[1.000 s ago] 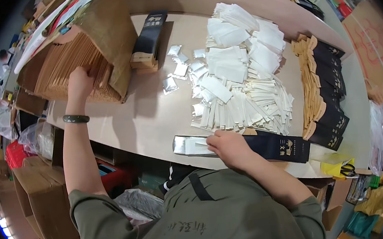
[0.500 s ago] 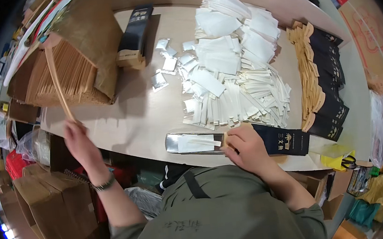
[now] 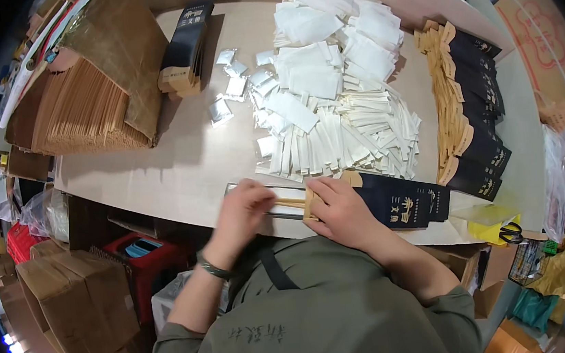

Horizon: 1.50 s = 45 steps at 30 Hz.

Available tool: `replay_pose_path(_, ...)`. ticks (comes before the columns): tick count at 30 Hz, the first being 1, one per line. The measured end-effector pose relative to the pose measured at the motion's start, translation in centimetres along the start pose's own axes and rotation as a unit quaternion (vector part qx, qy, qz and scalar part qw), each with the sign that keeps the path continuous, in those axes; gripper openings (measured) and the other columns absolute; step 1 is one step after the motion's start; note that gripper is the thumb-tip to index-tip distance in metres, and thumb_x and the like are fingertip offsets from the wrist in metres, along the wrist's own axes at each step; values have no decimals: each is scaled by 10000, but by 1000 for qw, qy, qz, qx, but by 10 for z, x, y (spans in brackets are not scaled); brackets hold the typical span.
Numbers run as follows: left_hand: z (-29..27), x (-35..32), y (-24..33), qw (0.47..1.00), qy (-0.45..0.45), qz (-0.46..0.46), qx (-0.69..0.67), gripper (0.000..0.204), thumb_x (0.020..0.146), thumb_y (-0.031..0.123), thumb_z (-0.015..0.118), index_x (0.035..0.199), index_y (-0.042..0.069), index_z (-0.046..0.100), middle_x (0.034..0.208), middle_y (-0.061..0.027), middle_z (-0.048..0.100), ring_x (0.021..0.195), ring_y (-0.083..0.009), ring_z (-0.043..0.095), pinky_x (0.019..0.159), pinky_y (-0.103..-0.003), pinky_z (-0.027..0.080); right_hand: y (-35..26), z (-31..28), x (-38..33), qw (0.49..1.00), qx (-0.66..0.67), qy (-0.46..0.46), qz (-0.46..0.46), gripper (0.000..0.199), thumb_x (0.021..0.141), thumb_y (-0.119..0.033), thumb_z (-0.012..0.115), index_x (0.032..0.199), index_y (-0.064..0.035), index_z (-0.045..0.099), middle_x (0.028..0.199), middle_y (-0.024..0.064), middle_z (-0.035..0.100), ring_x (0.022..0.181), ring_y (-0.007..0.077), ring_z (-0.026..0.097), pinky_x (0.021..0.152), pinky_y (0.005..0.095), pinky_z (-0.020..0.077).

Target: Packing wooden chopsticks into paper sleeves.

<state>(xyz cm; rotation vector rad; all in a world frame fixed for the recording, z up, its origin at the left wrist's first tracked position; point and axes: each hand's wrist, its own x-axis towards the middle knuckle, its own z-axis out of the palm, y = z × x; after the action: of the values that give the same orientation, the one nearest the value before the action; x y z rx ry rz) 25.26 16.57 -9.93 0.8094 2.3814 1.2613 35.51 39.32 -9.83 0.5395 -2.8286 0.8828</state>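
Your left hand and right hand meet at the near edge of the desk, right in front of your chest. The left hand is closed around the end of a narrow clear sleeve lying flat along that edge, with thin wooden sticks showing inside it. Your right hand presses down, fingers curled, on the tan open end of a long dark blue box, which lies flat and points to your right, just beside the sleeve's end. Whether that hand pinches the flap or only pins it, you cannot tell.

You have almost no margin toward yourself: sleeve and box both sit at the desk's rim. The only open stretch is the bare tan surface ahead of your left hand, reaching to the far left.

Directly ahead of both hands a spread of white paper wrappers starts close by, with bigger white packets heaped behind it and small silvery sachets scattered to their left. On your right, a row of flat dark blue and tan boxes runs along the desk's edge, well apart from your hand. At far left stands a thick stack of brown paper bags, with one upright dark box just beside it. Below the rim at left are cardboard cartons and a red crate.
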Motion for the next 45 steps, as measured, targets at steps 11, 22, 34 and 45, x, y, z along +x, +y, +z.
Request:
replay_pose_path(11,33,5,45,989,-63,-24,-135,467,837,149,741,1251,-3,585,1069,-194,673,948,-327,661,842,-387,520,-5,-3,5,997,-47,26,48,441,677,-175,793,1067,-40,634,1241,197,567,1178,372,528,980,459,453)
replay_pose_path(22,-14,21,27,977,-24,-22,212,434,636,267,837,906,45,580,790,-120,624,719,-300,616,677,-399,502,91,-156,-32,913,-148,43,378,222,833,-206,739,703,-39,674,835,117,604,811,301,607,707,415,495)
replay_pose_path(34,29,20,55,951,-292,-35,-98,427,720,158,761,1088,22,590,877,-136,654,821,-325,640,756,-382,513,29,-32,-23,985,-171,12,24,361,884,-396,675,882,-37,635,1106,184,607,1046,317,588,881,402,475)
replay_pose_path(45,-16,-2,18,965,-120,20,232,706,641,151,837,1278,71,543,988,-124,607,870,-351,634,744,-409,525,22,-19,1,935,-15,-10,355,201,852,-233,605,812,-40,638,683,168,647,670,375,650,609,473,502)
